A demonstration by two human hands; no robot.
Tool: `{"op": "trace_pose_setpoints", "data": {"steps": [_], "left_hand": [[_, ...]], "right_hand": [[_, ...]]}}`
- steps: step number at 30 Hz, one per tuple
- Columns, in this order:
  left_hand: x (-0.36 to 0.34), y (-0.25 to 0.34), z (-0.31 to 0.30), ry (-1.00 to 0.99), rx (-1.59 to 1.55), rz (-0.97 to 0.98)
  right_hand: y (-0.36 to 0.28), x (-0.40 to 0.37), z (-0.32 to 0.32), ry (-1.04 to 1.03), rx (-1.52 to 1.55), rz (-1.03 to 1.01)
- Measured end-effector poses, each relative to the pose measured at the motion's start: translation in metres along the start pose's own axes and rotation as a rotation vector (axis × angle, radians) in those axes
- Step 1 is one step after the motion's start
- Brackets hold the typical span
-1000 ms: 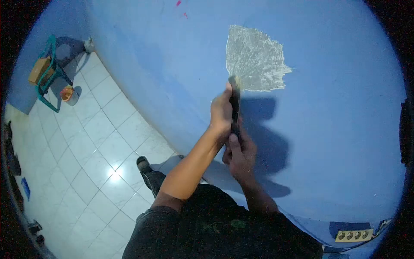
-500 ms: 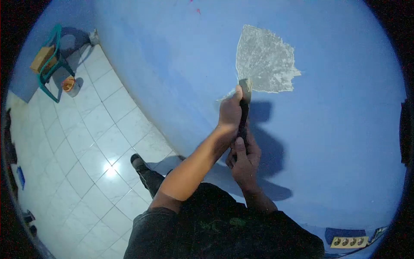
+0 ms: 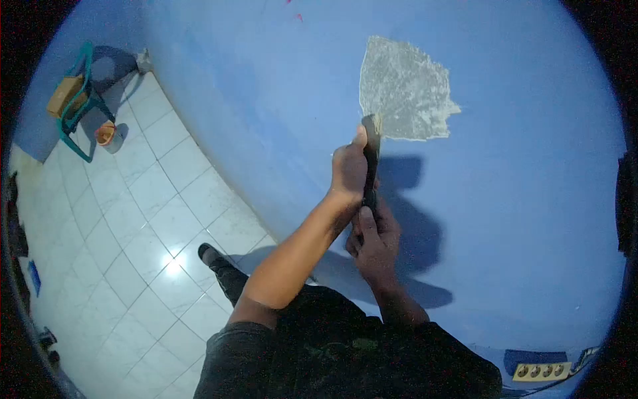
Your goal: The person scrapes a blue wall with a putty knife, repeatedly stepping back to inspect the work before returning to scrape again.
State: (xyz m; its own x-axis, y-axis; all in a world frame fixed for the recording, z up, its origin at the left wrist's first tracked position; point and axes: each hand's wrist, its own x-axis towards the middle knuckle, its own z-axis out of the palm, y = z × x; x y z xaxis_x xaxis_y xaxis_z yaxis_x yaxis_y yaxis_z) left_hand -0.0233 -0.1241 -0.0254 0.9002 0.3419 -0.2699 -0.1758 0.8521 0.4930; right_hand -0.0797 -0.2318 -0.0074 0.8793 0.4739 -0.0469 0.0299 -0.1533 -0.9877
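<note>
Two hands clamp the dark long scraper (image 3: 370,156), left hand (image 3: 349,169) above right hand (image 3: 373,243), its long axis running up-frame, tip touching the grey bare patch (image 3: 404,90) on the blue painted wall (image 3: 518,199).

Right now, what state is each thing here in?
scraper, held upright, blade at the bare patch's lower edge
left hand, closed around the scraper near its blade
right hand, closed around the scraper's handle end
wall, painted blue except the bare patch
chair, upright, box on its seat
</note>
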Motion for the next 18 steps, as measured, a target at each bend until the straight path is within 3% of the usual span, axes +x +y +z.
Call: {"op": "trace_pose_setpoints", "data": {"steps": [3, 5, 7, 10, 13, 18], "left_hand": [[0.006, -0.005, 0.001, 0.086, 0.03, 0.026], [0.003, -0.003, -0.01, -0.033, 0.082, -0.005], [-0.004, 0.0, -0.006, -0.002, 0.058, -0.052], [0.003, 0.0, 0.0, 0.064, 0.309, 0.029], [-0.003, 0.01, -0.005, -0.038, 0.109, -0.039], [0.003, 0.009, -0.002, -0.032, 0.12, 0.019]], "right_hand": [[0.0, -0.001, 0.002, 0.003, 0.045, 0.038], [0.005, -0.005, 0.01, 0.043, 0.009, -0.015], [0.007, -0.009, 0.009, 0.047, 0.006, -0.023], [0.0, 0.0, 0.009, 0.022, 0.012, -0.047], [0.001, 0.001, 0.011, 0.018, 0.037, -0.006], [0.001, 0.007, 0.01, 0.038, -0.043, -0.024]]}}
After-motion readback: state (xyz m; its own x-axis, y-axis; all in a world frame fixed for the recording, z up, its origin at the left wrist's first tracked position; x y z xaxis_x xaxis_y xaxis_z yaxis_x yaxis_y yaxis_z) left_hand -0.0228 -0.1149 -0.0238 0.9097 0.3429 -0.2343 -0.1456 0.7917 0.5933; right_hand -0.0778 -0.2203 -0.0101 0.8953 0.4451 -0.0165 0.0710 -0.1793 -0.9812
